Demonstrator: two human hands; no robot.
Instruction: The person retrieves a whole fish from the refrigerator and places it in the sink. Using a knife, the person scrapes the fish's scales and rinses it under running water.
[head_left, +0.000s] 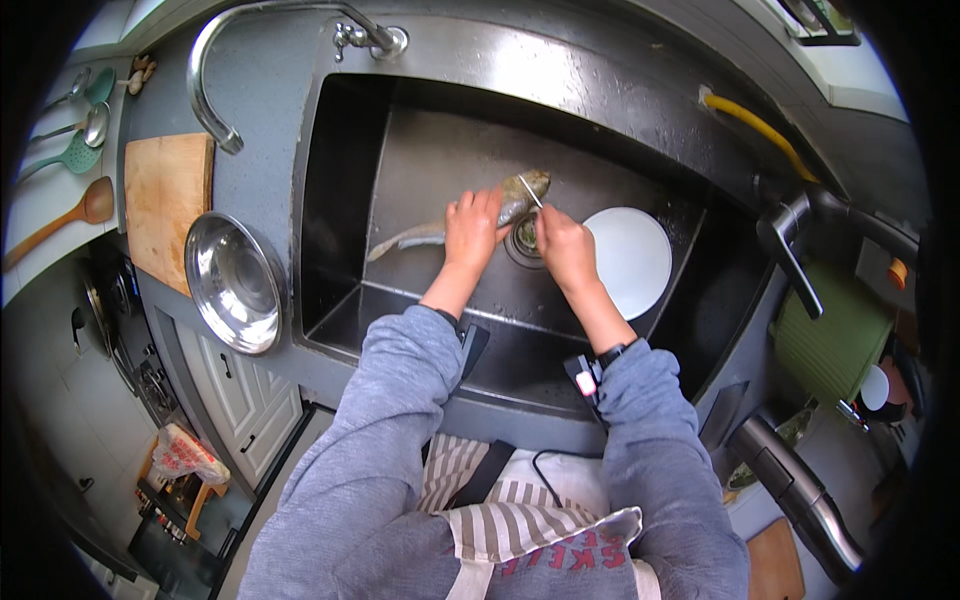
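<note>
A whole fish (514, 204) lies in the stainless steel sink (450, 142), its head towards the upper right and its tail at the left. My left hand (472, 229) grips the fish's body from above. In my right hand (564, 244) is a thin, pale stick-like tool (531, 192), which reaches across the fish's head; whether it is metal or another material I cannot tell. The drain (527, 238) shows between my hands, with greenish bits in it. Just right of my right hand, a round white plate (634, 259) lies on the sink floor, partly covered by that hand and wrist.
Left of the sink are a steel bowl (234, 283) and a wooden cutting board (166, 202). A curved faucet (196, 75) stands at the upper left. A black faucet (784, 240), a yellow hose (757, 129) and a green ribbed container (832, 330) are at the right.
</note>
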